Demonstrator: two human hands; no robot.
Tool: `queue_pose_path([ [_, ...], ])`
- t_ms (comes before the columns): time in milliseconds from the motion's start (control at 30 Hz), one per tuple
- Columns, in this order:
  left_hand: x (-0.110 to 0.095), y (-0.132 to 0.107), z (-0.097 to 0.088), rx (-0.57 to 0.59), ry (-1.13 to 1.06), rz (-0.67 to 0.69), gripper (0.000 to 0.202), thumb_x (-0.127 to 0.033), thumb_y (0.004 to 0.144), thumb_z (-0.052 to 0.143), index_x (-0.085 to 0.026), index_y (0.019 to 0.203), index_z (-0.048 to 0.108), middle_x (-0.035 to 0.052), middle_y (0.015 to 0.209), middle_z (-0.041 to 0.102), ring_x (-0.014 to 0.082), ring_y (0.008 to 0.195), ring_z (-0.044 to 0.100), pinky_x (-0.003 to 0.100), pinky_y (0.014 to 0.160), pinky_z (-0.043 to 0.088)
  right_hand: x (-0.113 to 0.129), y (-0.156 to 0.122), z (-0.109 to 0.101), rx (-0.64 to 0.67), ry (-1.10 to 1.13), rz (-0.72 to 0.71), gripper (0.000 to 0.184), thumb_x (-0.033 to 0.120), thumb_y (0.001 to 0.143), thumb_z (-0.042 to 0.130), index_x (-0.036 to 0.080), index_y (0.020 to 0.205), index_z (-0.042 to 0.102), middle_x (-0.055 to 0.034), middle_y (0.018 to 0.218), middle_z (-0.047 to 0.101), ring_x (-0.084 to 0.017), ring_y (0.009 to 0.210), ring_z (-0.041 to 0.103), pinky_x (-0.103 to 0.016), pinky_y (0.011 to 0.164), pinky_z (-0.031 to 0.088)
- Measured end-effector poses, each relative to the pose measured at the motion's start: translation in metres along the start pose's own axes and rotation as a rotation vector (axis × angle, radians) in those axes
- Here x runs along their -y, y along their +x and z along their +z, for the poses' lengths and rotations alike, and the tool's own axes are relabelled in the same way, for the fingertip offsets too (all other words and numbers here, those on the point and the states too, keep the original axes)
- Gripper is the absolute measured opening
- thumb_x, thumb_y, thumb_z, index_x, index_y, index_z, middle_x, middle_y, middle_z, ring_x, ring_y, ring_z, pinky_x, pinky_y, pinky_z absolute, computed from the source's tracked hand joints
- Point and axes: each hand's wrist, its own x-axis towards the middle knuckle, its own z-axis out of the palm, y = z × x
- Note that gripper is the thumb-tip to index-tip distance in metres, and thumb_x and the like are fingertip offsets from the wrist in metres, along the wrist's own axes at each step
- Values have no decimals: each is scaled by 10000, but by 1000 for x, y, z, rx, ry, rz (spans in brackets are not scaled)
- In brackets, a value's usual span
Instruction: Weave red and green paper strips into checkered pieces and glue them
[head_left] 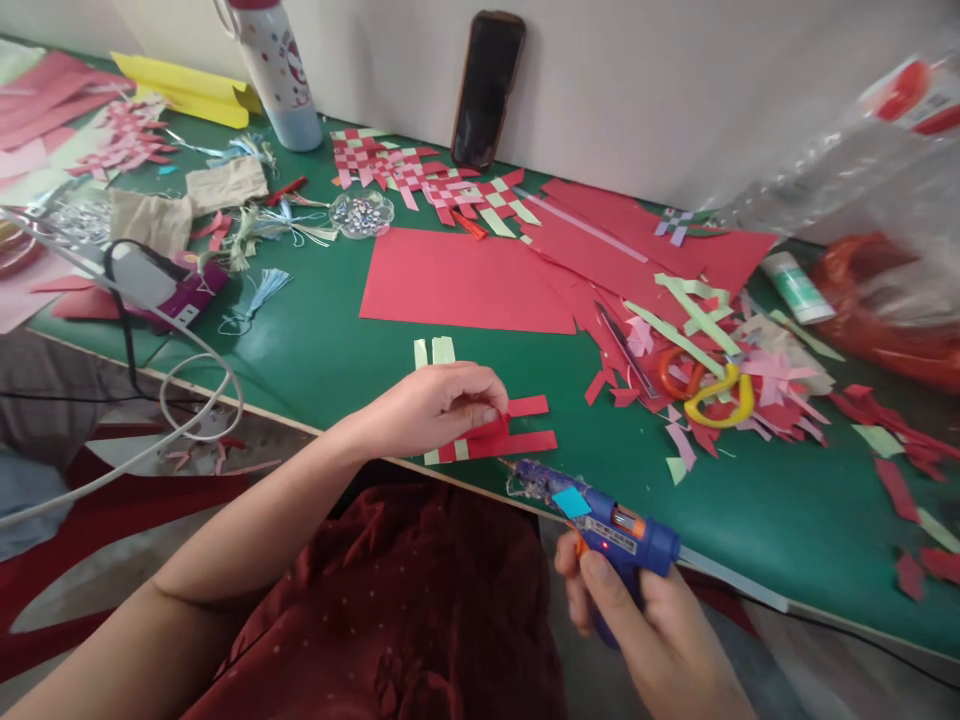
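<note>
My left hand [435, 405] rests on a small weave of red and pale green paper strips [517, 432] at the near edge of the green table [322, 340]. Its fingertips pinch a lifted red strip. My right hand [645, 625] grips a blue hot glue gun [611, 530] below the table edge. The gun's nozzle points left toward the woven strips, just short of them.
A red paper sheet [465, 280] lies in the middle. Yellow and orange scissors [709, 390] sit among paper scraps at right, beside a glue stick [795, 287]. Finished woven mats [420, 175], a phone [487, 88] and a bottle [277, 70] stand by the wall. A cable [195, 400] loops at left.
</note>
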Motion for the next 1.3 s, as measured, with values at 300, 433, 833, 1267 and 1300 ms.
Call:
queue_pose_path([
  [300, 18, -33, 1, -124, -348, -198, 155, -307, 967, 511, -156, 965, 547, 70, 953, 667, 137, 819, 616, 257, 697, 481, 1, 6, 9, 23, 24, -29, 354, 552, 917, 505, 205, 880, 568, 8, 618, 578, -133, 519, 532, -266, 509, 445],
  [433, 19, -38, 2, -141, -442, -193, 185, -330, 959, 545, -146, 955, 545, 95, 990, 681, 158, 889, 639, 280, 758, 497, 11, 4, 16, 11, 23, 18, 347, 546, 926, 492, 211, 867, 563, 12, 626, 564, -131, 544, 531, -266, 541, 452],
  [833, 18, -66, -18, -47, -247, -184, 167, -298, 976, 503, -153, 940, 577, 87, 973, 672, 162, 907, 634, 282, 793, 502, 15, 7, 18, 52, -135, 5, 389, 568, 939, 430, 217, 812, 539, 22, 589, 537, -144, 540, 533, -286, 555, 449],
  [1267, 19, -64, -20, 16, -192, -201, 147, -263, 957, 494, -159, 904, 583, 79, 933, 681, 176, 921, 653, 287, 786, 532, 6, 8, 11, 67, -276, -83, 371, 514, 956, 421, 242, 708, 468, 10, 576, 563, -135, 509, 540, -265, 518, 456],
  [1300, 19, -63, -20, 19, -190, -203, 150, -259, 959, 487, -158, 904, 582, 78, 935, 680, 174, 921, 653, 286, 784, 531, 6, 8, 11, 70, -276, -79, 372, 513, 957, 418, 241, 708, 469, 9, 577, 565, -135, 511, 544, -266, 522, 460],
])
